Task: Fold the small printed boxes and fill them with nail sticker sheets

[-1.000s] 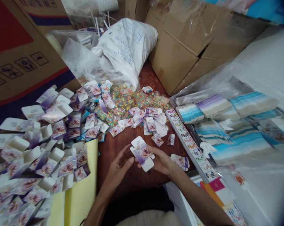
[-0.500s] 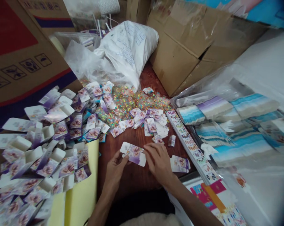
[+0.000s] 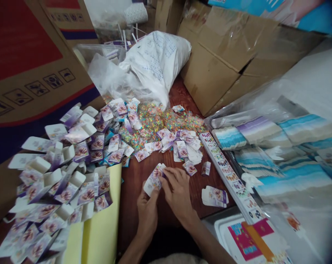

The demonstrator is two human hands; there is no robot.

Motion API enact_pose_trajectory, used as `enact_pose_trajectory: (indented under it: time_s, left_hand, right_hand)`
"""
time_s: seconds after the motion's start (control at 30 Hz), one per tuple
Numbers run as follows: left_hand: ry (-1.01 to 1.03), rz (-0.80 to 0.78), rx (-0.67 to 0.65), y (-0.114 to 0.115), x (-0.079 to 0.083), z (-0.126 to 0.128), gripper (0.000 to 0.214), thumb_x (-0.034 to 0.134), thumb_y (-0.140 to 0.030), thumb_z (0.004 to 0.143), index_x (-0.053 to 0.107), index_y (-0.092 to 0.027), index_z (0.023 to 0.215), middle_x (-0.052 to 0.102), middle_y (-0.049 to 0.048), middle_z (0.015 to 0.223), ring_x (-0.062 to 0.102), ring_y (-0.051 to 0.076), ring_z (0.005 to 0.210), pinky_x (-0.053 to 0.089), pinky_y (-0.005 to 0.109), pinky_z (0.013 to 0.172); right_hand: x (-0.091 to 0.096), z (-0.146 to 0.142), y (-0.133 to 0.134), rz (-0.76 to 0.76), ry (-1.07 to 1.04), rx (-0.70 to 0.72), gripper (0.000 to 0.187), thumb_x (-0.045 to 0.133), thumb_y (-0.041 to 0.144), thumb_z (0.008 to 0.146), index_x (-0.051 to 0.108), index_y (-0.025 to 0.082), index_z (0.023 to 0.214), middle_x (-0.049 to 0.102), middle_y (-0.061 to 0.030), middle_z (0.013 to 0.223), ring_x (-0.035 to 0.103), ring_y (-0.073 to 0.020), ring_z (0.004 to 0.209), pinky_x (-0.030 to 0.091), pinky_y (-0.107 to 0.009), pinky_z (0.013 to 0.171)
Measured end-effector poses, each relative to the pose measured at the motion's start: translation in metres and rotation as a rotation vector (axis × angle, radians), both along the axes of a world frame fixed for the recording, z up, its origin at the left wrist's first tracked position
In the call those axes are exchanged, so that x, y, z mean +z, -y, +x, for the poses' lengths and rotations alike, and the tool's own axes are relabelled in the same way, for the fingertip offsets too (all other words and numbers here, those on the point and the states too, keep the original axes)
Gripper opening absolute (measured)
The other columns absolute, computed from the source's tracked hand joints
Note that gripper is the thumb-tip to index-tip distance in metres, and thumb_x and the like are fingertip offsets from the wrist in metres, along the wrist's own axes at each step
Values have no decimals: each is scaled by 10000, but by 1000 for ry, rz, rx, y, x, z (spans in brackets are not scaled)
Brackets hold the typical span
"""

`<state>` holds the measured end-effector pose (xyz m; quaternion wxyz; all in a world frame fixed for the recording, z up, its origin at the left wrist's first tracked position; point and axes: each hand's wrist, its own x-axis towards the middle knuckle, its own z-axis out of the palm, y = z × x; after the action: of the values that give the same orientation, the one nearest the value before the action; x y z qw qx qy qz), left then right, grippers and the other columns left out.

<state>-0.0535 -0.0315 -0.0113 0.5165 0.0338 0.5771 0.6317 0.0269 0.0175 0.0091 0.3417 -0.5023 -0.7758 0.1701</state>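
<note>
A small white and purple printed carton (image 3: 154, 180) is held tilted above the dark red wooden table (image 3: 133, 216). My left hand (image 3: 147, 209) grips its lower part, thumb on the printed face. At the carton's upper right end, my right hand (image 3: 177, 187) has its fingers closed against the edge. To the right of that hand lies a stack of flattened cartons (image 3: 214, 196). Beyond the hands are a loose pile of flat cartons (image 3: 192, 150) and two small ones, one a purple printed carton (image 3: 190, 168), the other a standing carton (image 3: 206, 168).
Opened cartons (image 3: 80, 190) heap up at the left beside yellow card (image 3: 100, 227). Small bags of colourful beads (image 3: 152, 121) spread before a white sack (image 3: 157, 58). Large cardboard boxes (image 3: 215, 69) stand behind. A sticker strip (image 3: 229, 176) and bagged blue-striped stacks (image 3: 292, 172) lie right.
The carton has turned to a steeper tilt. My right hand has moved from beside it onto its upper end. The whole view has shifted slightly.
</note>
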Motion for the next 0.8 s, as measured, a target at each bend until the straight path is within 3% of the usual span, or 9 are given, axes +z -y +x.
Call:
enact_pose_trajectory:
  time_s: [0.17, 0.27, 0.37, 0.47, 0.53, 0.63, 0.7, 0.8]
  left_hand:
    - [-73, 9, -206, 8, -2, -10, 392, 710, -361, 667, 628, -147, 985, 681, 36, 882, 618, 172, 829, 451, 263, 784]
    - [184, 88, -363, 7, 12, -30, 552, 671, -534, 649, 642, -129, 1023, 671, 89, 991, 578, 238, 1001, 404, 319, 906]
    - [560, 147, -600, 4, 24, -48, 722, 478, -711, 685, 661, -85, 994, 675, 149, 954, 581, 295, 1005, 397, 407, 920]
    - [658, 189, -767, 4, 27, -53, 517, 617, -548, 701, 677, -104, 959, 694, 128, 856, 636, 270, 888, 422, 403, 887]
    - [653, 235, -808, 6, 25, -49, 451, 723, -443, 637, 681, -121, 950, 697, 110, 840, 650, 251, 838, 449, 371, 846]
    - [629, 245, -820, 6, 25, -42, 451, 767, -412, 586, 687, -121, 920, 694, 103, 827, 653, 228, 790, 478, 316, 765]
    - [552, 184, -783, 4, 26, -39, 380, 756, -393, 611, 692, -112, 858, 691, 90, 765, 649, 187, 711, 483, 276, 712]
    - [357, 70, -618, -4, 29, -37, 357, 715, -412, 660, 675, -114, 851, 683, 71, 744, 625, 139, 645, 477, 229, 640]
  right_hand:
    - [6, 7, -13, 7, -217, 54, 63, 608, 178, 782, 615, 225, 823, 608, -47, 961, 462, -224, 1086, 361, -435, 936]
    - [17, 17, -25, -153, -249, 217, 76, 629, 185, 766, 597, 210, 702, 558, -57, 1120, 385, -235, 1201, 326, -455, 991]
    - [31, 26, -34, -318, -205, 488, 69, 647, 202, 762, 605, 210, 708, 506, -45, 1245, 311, -229, 1275, 285, -460, 1031]
    - [41, 28, -40, -369, -175, 695, 48, 643, 194, 766, 612, 205, 731, 499, -45, 1263, 281, -212, 1298, 281, -440, 1040]
    - [46, 28, -43, -388, -184, 793, 46, 645, 191, 764, 610, 195, 735, 506, -53, 1257, 283, -207, 1298, 283, -426, 1042]
    - [49, 31, -49, -469, -253, 908, 87, 650, 222, 762, 597, 189, 702, 537, -50, 1229, 317, -205, 1284, 302, -418, 1035]
    - [46, 34, -50, -514, -299, 898, 111, 639, 241, 772, 595, 194, 681, 544, -36, 1228, 336, -208, 1276, 309, -421, 1031]
    - [34, 32, -40, -471, -359, 573, 68, 610, 241, 794, 625, 227, 859, 494, -40, 1287, 380, -209, 1250, 315, -432, 1028]
